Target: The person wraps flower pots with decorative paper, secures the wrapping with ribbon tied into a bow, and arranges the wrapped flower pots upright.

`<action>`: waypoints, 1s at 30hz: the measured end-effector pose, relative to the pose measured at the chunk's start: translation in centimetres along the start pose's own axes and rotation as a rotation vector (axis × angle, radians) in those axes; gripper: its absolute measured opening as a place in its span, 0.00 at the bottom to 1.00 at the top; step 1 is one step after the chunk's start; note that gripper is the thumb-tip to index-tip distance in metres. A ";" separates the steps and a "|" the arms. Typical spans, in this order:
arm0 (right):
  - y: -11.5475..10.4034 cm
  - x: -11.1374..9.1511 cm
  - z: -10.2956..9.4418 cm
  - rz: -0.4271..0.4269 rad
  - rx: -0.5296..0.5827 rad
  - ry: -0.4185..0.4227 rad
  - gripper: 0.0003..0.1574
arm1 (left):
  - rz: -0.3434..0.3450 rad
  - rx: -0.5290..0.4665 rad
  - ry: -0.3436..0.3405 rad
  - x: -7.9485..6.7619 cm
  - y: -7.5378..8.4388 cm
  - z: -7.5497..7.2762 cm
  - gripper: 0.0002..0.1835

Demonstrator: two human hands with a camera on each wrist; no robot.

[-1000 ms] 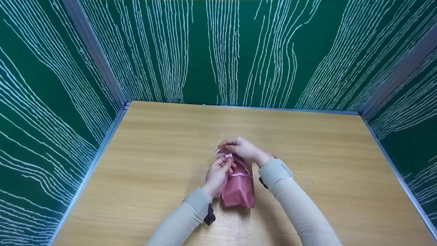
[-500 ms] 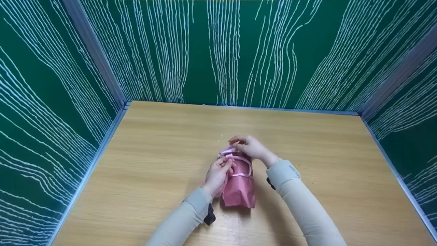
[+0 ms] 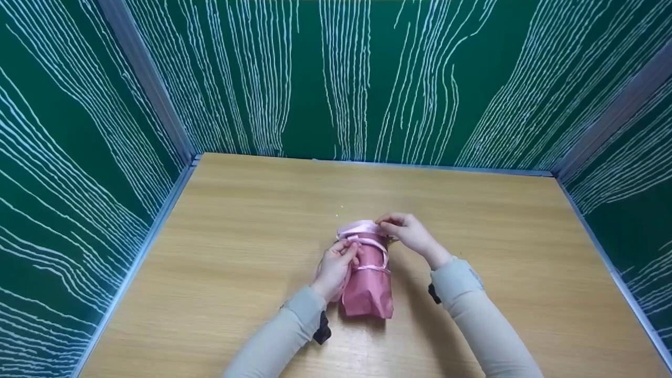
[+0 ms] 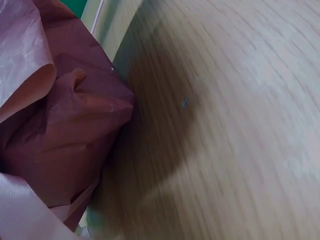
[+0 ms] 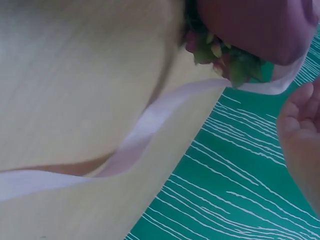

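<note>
A flower bouquet in dusky pink wrapping paper (image 3: 367, 299) lies on the table, its paper end towards the person. A pale pink ribbon (image 3: 373, 268) circles its middle, and more ribbon loops over the far part. My left hand (image 3: 334, 268) pinches a small fold of ribbon at the bouquet's left side. At the far right end, my right hand (image 3: 412, 233) holds the ribbon between thumb and fingertips. The right wrist view shows green leaves (image 5: 240, 70) poking from the wrap, with a ribbon tail (image 5: 135, 137) trailing away. Creased paper (image 4: 85, 115) fills the left wrist view's left side.
The bouquet rests on a wooden table (image 3: 236, 226). Green panels (image 3: 302, 79) with white wavy lines stand behind and at both sides, framed by metal posts (image 3: 149, 79). A few tiny yellowish bits lie beyond the bouquet.
My right hand has moved to the right across the bouquet's far end, drawing ribbon with it, so a loop now shows there. The left hand and bouquet stay nearly where they were.
</note>
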State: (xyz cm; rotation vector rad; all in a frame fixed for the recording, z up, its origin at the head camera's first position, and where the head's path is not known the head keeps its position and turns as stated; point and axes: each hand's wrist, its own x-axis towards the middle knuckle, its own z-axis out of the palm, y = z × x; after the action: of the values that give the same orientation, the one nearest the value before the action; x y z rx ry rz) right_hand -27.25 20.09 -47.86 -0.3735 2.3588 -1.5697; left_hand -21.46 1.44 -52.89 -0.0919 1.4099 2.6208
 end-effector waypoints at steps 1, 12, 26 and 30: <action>0.3 -0.1 0.0 -0.006 0.000 -0.001 0.17 | -0.002 0.004 -0.002 0.0 0.0 0.0 0.06; 0.7 -0.6 1.4 -0.020 0.024 -0.016 0.20 | -0.018 0.062 0.001 0.0 0.3 0.0 0.05; -1.8 -0.7 2.5 0.119 -0.006 -0.155 0.31 | -0.011 0.156 -0.027 0.1 0.5 -0.2 0.03; -2.3 -0.6 3.1 0.136 -0.062 -0.172 0.31 | -0.017 0.176 -0.038 0.1 0.5 -0.1 0.02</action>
State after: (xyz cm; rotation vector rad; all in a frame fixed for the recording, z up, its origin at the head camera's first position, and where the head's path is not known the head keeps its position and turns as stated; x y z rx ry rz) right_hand -25.40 16.85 -46.79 -0.3394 2.2547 -1.3509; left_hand -21.67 1.08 -52.53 -0.0317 1.6113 2.4590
